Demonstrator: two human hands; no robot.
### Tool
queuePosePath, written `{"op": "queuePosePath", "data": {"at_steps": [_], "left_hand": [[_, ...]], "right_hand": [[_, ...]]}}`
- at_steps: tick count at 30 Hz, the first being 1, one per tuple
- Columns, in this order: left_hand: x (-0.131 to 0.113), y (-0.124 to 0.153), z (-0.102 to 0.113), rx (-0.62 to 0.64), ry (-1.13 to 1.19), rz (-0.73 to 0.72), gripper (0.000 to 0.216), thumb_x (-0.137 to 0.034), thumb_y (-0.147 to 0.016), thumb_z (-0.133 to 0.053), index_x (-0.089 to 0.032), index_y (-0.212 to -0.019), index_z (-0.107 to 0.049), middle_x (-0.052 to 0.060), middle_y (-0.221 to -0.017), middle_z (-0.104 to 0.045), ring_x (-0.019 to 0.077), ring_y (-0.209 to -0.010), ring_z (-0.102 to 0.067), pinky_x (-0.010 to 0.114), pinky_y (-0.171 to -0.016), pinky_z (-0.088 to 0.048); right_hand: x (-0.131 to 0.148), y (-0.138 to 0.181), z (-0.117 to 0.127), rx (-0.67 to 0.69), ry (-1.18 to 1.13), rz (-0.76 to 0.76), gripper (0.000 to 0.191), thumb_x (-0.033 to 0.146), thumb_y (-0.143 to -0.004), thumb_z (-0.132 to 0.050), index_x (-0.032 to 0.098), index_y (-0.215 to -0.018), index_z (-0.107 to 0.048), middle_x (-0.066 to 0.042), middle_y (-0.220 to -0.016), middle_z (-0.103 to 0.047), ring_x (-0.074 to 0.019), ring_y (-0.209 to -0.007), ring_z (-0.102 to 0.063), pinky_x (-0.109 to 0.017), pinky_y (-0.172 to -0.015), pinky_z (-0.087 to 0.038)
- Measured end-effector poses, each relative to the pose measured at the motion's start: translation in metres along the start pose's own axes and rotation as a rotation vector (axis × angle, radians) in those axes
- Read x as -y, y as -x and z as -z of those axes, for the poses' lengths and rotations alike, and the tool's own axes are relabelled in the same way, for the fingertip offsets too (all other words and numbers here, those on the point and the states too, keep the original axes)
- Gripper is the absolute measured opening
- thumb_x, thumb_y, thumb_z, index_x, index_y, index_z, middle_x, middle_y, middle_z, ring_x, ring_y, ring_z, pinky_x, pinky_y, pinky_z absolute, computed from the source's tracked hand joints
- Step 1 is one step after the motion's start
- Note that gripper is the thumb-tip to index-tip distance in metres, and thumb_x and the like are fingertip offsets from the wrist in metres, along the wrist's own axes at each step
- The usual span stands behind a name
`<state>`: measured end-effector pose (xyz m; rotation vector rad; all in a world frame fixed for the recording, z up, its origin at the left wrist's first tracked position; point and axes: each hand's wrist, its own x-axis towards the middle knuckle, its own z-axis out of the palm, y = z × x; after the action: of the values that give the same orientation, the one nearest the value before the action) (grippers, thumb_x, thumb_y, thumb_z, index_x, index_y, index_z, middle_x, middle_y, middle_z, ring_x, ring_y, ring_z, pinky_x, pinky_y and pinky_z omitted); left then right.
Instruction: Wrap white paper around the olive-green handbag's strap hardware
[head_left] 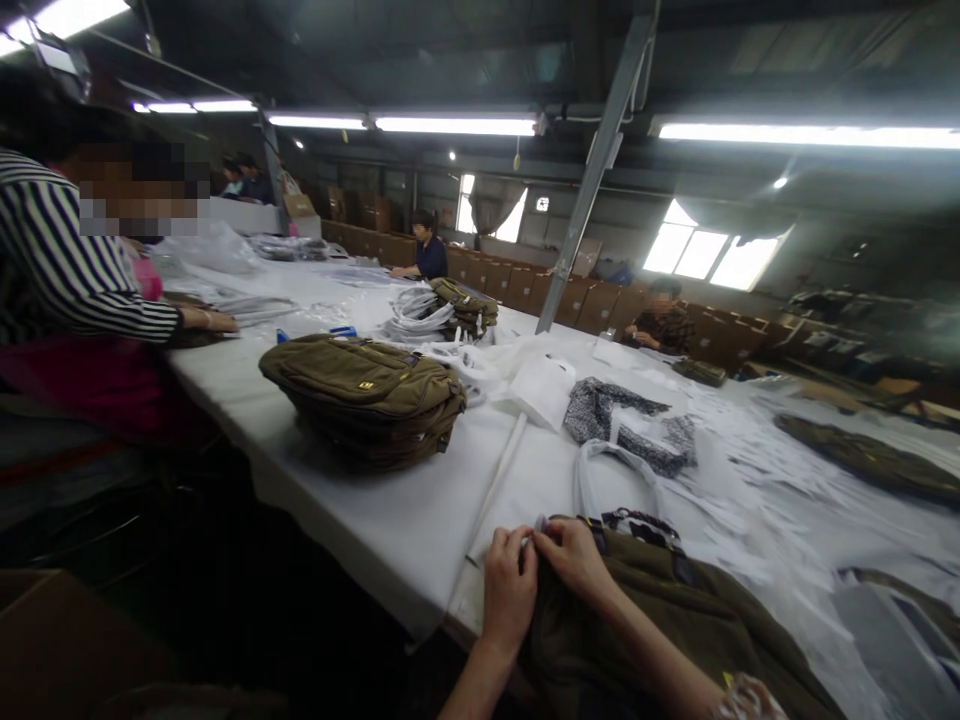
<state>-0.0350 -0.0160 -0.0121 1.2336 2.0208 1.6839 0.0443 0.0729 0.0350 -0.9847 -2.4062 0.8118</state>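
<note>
An olive-green bag (675, 620) lies on the white table (390, 520) right in front of me, near its front edge. My left hand (508, 590) and my right hand (574, 555) meet at the bag's upper left corner, fingers pinched together around a small pale piece (538, 524) at the bag's edge. What the piece is I cannot make out. A white strap loop (600, 465) arcs up from the bag just beyond my hands.
A stack of olive bags (367, 395) sits on the table to the left. White bags (544, 385), a patterned cloth (622, 425) and white straps (416, 315) lie further back. A person in a striped sleeve (82, 270) works at left; other people sit at the far side.
</note>
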Motion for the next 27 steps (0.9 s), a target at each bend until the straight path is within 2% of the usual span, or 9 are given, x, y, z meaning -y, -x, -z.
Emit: {"op": "queuePosePath", "data": {"at_steps": [4, 7, 10, 13, 17, 21, 23, 27], "left_hand": [[0.003, -0.006, 0.004, 0.090, 0.029, -0.024, 0.026, -0.023, -0.088, -0.034, -0.019, -0.092, -0.059, 0.006, -0.086, -0.055, 0.0195, -0.086, -0.054, 0.035, -0.081, -0.042], [0.006, -0.012, 0.010, 0.170, 0.064, -0.058, 0.023, -0.024, -0.087, -0.036, -0.020, -0.085, -0.059, 0.004, -0.084, -0.055, 0.0176, -0.083, -0.054, 0.031, -0.078, -0.043], [0.008, -0.015, 0.015, 0.218, 0.094, -0.071, 0.021, -0.024, -0.087, -0.036, -0.020, -0.077, -0.055, 0.003, -0.081, -0.056, 0.0159, -0.079, -0.054, 0.028, -0.075, -0.043], [0.007, -0.015, 0.017, 0.220, 0.117, -0.062, 0.019, -0.024, -0.087, -0.036, -0.020, -0.075, -0.050, 0.001, -0.078, -0.054, 0.0146, -0.076, -0.053, 0.026, -0.071, -0.041], [0.004, -0.012, 0.015, 0.168, 0.140, -0.021, 0.018, -0.024, -0.087, -0.036, -0.020, -0.072, -0.045, -0.002, -0.072, -0.050, 0.0130, -0.071, -0.050, 0.024, -0.068, -0.040], [0.003, -0.011, 0.010, 0.122, 0.154, 0.007, 0.018, -0.023, -0.086, -0.037, -0.020, -0.070, -0.045, -0.003, -0.068, -0.049, 0.0120, -0.068, -0.049, 0.022, -0.065, -0.039], [0.004, -0.011, 0.007, 0.093, 0.151, 0.015, 0.017, -0.023, -0.085, -0.038, -0.020, -0.070, -0.045, -0.003, -0.068, -0.049, 0.0121, -0.067, -0.049, 0.023, -0.065, -0.039], [0.008, -0.008, 0.002, 0.013, 0.125, 0.026, 0.015, -0.023, -0.085, -0.038, -0.020, -0.072, -0.045, -0.001, -0.071, -0.049, 0.0139, -0.071, -0.049, 0.026, -0.070, -0.039]], "right_hand": [[0.002, 0.006, 0.007, 0.015, 0.041, 0.119, 0.026, 0.025, -0.080, -0.050, 0.015, -0.056, -0.055, 0.002, -0.053, -0.050, -0.0120, -0.054, -0.044, -0.023, -0.054, -0.031], [0.003, 0.007, 0.014, 0.076, 0.103, 0.250, 0.022, 0.021, -0.084, -0.047, 0.016, -0.067, -0.060, -0.001, -0.065, -0.059, -0.0143, -0.062, -0.052, -0.023, -0.061, -0.035], [0.004, 0.004, 0.020, 0.131, 0.176, 0.308, 0.021, 0.021, -0.085, -0.048, 0.017, -0.071, -0.063, -0.004, -0.070, -0.063, -0.0162, -0.067, -0.056, -0.024, -0.065, -0.037], [0.007, -0.002, 0.025, 0.160, 0.202, 0.314, 0.021, 0.023, -0.083, -0.051, 0.017, -0.068, -0.065, -0.003, -0.066, -0.063, -0.0162, -0.065, -0.056, -0.023, -0.063, -0.037], [0.012, -0.011, 0.035, 0.278, 0.080, 0.239, 0.017, 0.023, -0.078, -0.056, 0.016, -0.069, -0.068, 0.001, -0.057, -0.061, -0.0139, -0.057, -0.054, -0.020, -0.054, -0.035], [0.014, -0.018, 0.045, 0.409, -0.006, 0.234, 0.016, 0.019, -0.075, -0.055, 0.016, -0.080, -0.070, 0.002, -0.066, -0.066, -0.0133, -0.061, -0.057, -0.019, -0.056, -0.039], [0.013, -0.019, 0.048, 0.363, 0.018, 0.221, 0.016, 0.017, -0.073, -0.056, 0.016, -0.078, -0.070, 0.001, -0.067, -0.067, -0.0139, -0.063, -0.058, -0.019, -0.059, -0.041], [0.009, -0.011, 0.052, 0.069, 0.116, 0.129, 0.023, 0.015, -0.077, -0.046, 0.014, -0.084, -0.069, -0.007, -0.079, -0.069, -0.0196, -0.076, -0.061, -0.027, -0.072, -0.043]]}}
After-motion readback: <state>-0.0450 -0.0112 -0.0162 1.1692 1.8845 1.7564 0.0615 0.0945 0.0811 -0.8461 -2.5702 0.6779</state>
